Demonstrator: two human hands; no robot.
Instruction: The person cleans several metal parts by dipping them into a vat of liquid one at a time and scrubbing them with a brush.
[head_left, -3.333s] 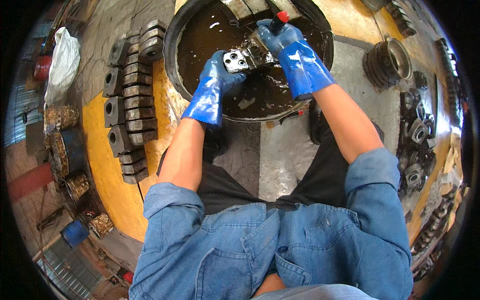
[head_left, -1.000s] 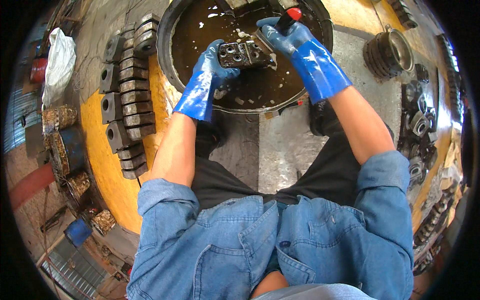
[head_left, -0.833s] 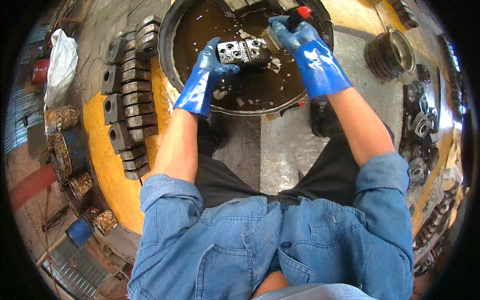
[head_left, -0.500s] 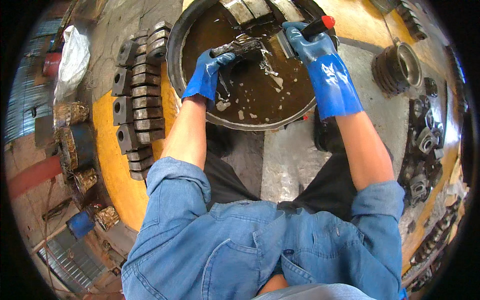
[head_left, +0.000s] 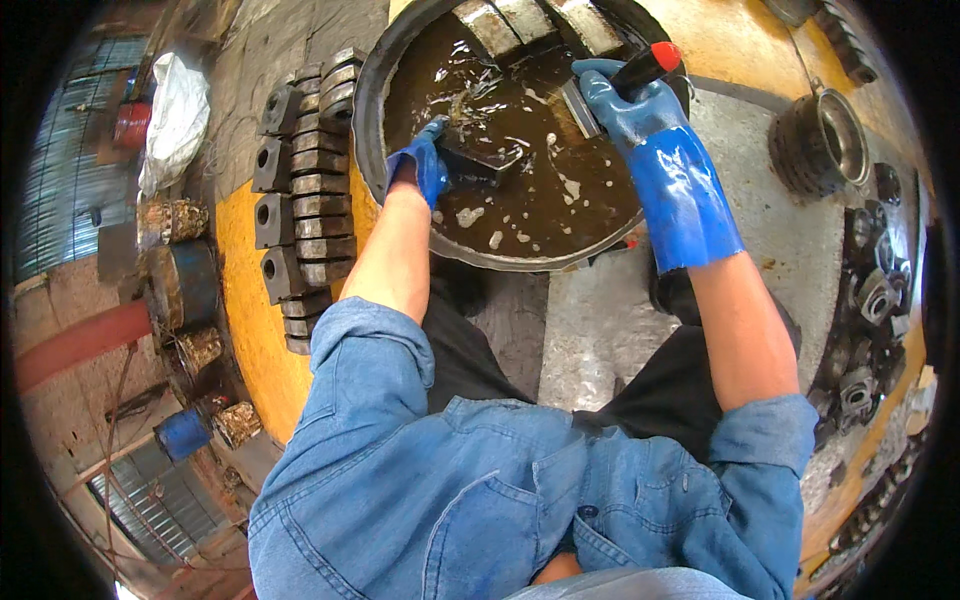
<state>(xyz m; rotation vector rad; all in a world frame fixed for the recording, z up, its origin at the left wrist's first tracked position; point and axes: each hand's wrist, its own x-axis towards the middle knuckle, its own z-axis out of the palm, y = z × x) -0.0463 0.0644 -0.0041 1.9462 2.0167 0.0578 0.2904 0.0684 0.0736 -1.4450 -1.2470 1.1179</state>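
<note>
A wide, round dark pan (head_left: 365,130) holds brown liquid with pale foam patches. My left hand (head_left: 425,165), in a blue rubber glove, is closed around one end of a dark, wet metal block (head_left: 485,165), partly dipped in the liquid. At the pan's right side, my right hand (head_left: 635,110), gloved the same way, grips what looks like a flat brush (head_left: 582,108). Its black handle has a red end, and a flat metal band shows at its head, apart from the block. Several metal blocks (head_left: 525,22) rest at the pan's far side.
Left of the pan, rows of metal blocks (head_left: 322,190) stand on a yellow strip of floor. A ribbed metal ring (head_left: 820,145) sits to the right, with a pile of dark metal parts (head_left: 870,290) nearer. A white sack (head_left: 175,120) lies at far left.
My left hand has lowered the metal block into the liquid and turned it, and the liquid has splashed and rippled. My right hand still holds the brush at the pan's right side.
</note>
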